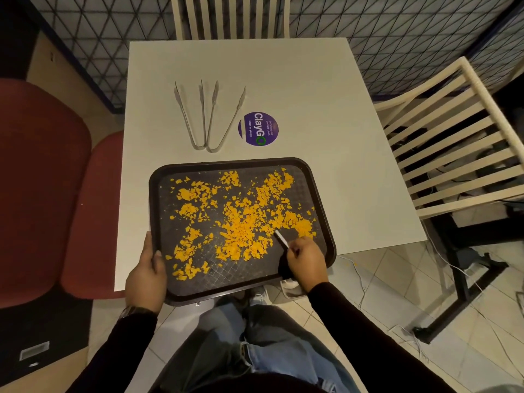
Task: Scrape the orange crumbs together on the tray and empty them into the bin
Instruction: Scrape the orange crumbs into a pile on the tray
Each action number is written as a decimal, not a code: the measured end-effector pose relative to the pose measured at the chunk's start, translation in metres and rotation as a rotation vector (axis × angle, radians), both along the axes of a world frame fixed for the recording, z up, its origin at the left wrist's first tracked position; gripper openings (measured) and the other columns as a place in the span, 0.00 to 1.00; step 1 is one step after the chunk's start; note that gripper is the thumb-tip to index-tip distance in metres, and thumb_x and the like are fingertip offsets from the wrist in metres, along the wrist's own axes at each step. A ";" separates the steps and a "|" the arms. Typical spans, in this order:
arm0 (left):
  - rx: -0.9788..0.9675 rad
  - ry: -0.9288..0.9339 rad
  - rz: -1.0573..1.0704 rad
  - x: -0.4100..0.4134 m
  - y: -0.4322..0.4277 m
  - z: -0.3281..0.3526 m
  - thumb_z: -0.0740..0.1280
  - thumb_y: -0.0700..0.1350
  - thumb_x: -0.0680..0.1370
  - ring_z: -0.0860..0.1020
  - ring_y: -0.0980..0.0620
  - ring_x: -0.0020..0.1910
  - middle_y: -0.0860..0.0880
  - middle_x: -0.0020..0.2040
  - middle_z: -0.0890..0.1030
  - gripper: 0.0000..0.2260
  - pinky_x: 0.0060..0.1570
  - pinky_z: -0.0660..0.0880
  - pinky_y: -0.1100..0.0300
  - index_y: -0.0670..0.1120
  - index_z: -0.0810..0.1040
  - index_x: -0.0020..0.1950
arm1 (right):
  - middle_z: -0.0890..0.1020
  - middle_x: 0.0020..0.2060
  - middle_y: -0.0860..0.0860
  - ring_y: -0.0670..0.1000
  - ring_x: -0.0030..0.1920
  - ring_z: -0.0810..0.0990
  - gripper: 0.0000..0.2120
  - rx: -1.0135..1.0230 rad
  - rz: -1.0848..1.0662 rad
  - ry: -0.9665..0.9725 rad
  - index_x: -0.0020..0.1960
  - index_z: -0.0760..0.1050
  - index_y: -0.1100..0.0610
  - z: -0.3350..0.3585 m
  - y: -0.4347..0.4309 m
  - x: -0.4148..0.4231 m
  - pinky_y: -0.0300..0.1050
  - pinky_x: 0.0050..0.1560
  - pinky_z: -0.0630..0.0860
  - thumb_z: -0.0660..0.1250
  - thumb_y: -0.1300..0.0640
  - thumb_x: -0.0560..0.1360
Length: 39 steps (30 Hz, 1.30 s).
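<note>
A dark textured tray (320, 194) lies at the near edge of the white table and sticks out past it toward me. Orange crumbs (241, 222) are scattered over most of its surface, thickest in the middle and right. My left hand (147, 276) grips the tray's near left rim, thumb on top. My right hand (307, 263) is closed on a thin white scraper (281, 238), whose tip rests among the crumbs near the tray's right side. No bin is in sight.
Two metal tongs (208, 117) lie on the white table (326, 109) beyond the tray, beside a round purple sticker (258, 129). Cream slatted chairs stand at the far side (231, 17) and at the right (453, 143). Red seats (42, 180) are at the left. Cables trail over the tiled floor.
</note>
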State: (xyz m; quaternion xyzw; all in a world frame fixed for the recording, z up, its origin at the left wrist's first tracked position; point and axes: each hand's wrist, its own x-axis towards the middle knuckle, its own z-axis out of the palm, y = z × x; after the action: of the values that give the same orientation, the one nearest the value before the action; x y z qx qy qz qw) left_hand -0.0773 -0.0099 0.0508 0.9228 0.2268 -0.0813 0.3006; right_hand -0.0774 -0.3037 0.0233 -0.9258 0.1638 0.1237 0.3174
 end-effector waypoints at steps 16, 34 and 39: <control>-0.055 0.013 0.026 -0.007 -0.003 0.005 0.53 0.46 0.81 0.73 0.43 0.37 0.43 0.38 0.77 0.22 0.45 0.75 0.47 0.52 0.55 0.75 | 0.77 0.43 0.58 0.55 0.39 0.74 0.07 -0.036 -0.071 0.000 0.45 0.77 0.62 -0.017 -0.012 0.032 0.47 0.46 0.73 0.61 0.65 0.75; 0.007 0.001 0.000 -0.006 0.001 -0.004 0.53 0.45 0.81 0.77 0.37 0.40 0.33 0.41 0.80 0.22 0.41 0.71 0.51 0.52 0.55 0.75 | 0.81 0.44 0.55 0.58 0.43 0.75 0.06 -0.316 0.312 -0.074 0.49 0.80 0.56 -0.024 -0.056 0.009 0.47 0.43 0.68 0.66 0.63 0.74; 0.020 0.009 -0.006 -0.005 0.001 -0.005 0.53 0.46 0.81 0.77 0.37 0.41 0.34 0.44 0.80 0.22 0.44 0.73 0.49 0.51 0.54 0.76 | 0.81 0.46 0.57 0.59 0.46 0.75 0.08 -0.276 0.338 -0.141 0.51 0.80 0.58 -0.023 -0.048 0.052 0.51 0.48 0.72 0.65 0.64 0.75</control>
State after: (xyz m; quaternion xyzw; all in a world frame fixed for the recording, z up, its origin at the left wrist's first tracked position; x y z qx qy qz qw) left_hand -0.0819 -0.0086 0.0458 0.9261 0.2260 -0.0842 0.2901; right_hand -0.0251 -0.3520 0.0001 -0.9811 -0.0009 0.0864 0.1733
